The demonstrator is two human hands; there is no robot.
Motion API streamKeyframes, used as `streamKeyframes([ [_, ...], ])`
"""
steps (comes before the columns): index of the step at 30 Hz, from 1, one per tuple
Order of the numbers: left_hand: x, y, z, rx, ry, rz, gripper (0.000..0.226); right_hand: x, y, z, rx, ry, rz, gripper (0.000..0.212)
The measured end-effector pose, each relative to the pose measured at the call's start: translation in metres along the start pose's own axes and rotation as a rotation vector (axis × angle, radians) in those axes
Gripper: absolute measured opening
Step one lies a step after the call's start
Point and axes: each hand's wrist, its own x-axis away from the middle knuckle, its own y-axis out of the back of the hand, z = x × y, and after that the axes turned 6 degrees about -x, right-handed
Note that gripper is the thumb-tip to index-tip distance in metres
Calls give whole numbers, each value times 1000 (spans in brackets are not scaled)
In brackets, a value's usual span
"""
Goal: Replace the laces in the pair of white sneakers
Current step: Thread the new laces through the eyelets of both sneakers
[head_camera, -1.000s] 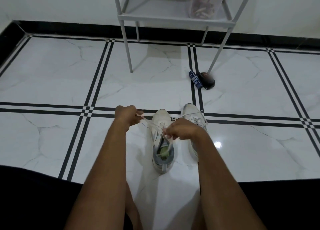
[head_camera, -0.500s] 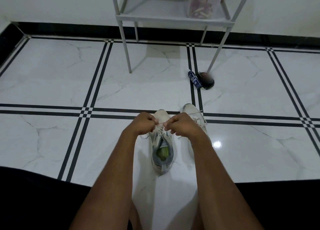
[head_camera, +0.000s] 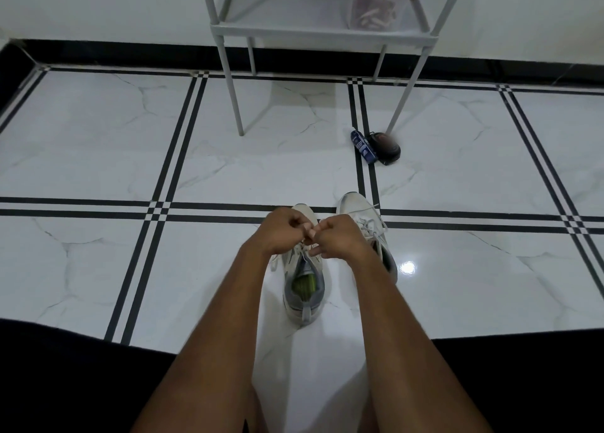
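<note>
We see two white shoes side by side on the shiny white floor. The left shoe is right under the hands, with its heel near us and green inside. The right shoe sits just beside it and has its lace in. The left hand and the right hand are close together over the left shoe. Both have curled fingers that pinch the white lace. Farther off stands a grey rack with a clear box, and a small dark thing lies by its leg.
</note>
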Motion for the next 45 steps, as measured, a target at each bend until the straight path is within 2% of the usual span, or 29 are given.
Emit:
streamKeyframes([
  [6, 5, 3, 10, 95, 9, 29, 7, -3, 2, -19, 56, 31, -120, 15],
  [9, 0, -1, 15, -24, 48, -52, 10, -5, -1, -29, 212, 97, -157, 32],
  [11, -3, -3, 21, -132, 67, -105, 11, -4, -1, -35, 411, 123, -152, 31],
  [14, -3, -10, 27, -169, 82, -93, 8, 3, -5, -40, 492, 89, -64, 34],
  [20, 2, -29, 36, -249, 84, -50, 12, 7, -14, -48, 619, 179, -92, 11],
  [23, 2, -32, 35, -238, 54, -52, 1, 6, -11, -50, 602, 178, -110, 16],
  [26, 0, -31, 32, -302, 37, -41, 7, 4, -9, -59, 540, 165, -175, 26],
  [31, 2, -39, 29, -308, 44, -26, 11, -1, -5, -79, 169, 47, -184, 29],
  [37, 9, -53, 31, -325, 51, -39, 18, -4, -10, -92, -249, -150, -209, 20],
  [41, 8, -58, 26, -377, 65, -61, 11, -5, -13, -96, -310, -158, -217, 19],
  [45, 11, -66, 19, -436, 37, -108, 15, -3, -12, -98, -233, -104, -223, 17],
])
